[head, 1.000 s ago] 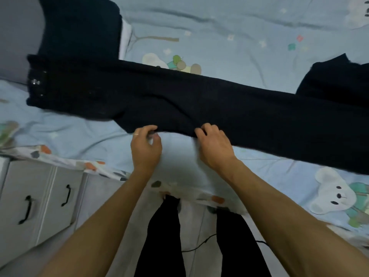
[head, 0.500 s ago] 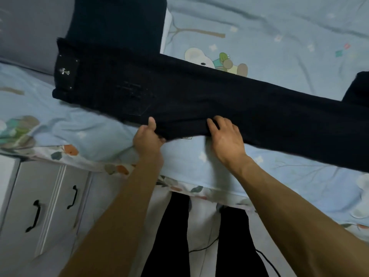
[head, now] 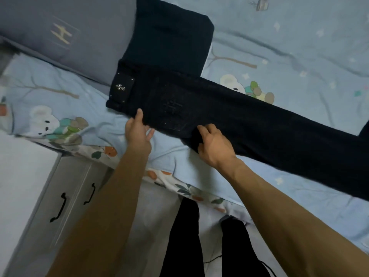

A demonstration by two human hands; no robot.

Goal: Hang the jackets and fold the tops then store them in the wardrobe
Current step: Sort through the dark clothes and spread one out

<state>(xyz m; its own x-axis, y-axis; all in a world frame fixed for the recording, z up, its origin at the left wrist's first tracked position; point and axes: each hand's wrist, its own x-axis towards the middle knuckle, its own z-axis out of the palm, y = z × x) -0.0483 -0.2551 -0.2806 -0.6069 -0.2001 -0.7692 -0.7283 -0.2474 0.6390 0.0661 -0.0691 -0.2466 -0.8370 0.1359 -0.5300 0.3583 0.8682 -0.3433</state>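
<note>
Folding is barely begun: dark trousers [head: 229, 116] lie full length on the bed [head: 279, 47], near edge pinched by left hand [head: 138, 129] and right hand [head: 214, 144]; wardrobe unseen.

A bed sheet [head: 279, 37] in pale blue, printed with cartoon bears and bare trees, covers the bed. A grey pillow [head: 69, 37] lies at its upper left. A grey cabinet [head: 50, 196] with two black handles stands beside the bed.

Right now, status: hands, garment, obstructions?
Left hand and right hand both grip the dark garment's near edge. Garment flat across bed. Folded dark item lies behind it.
</note>
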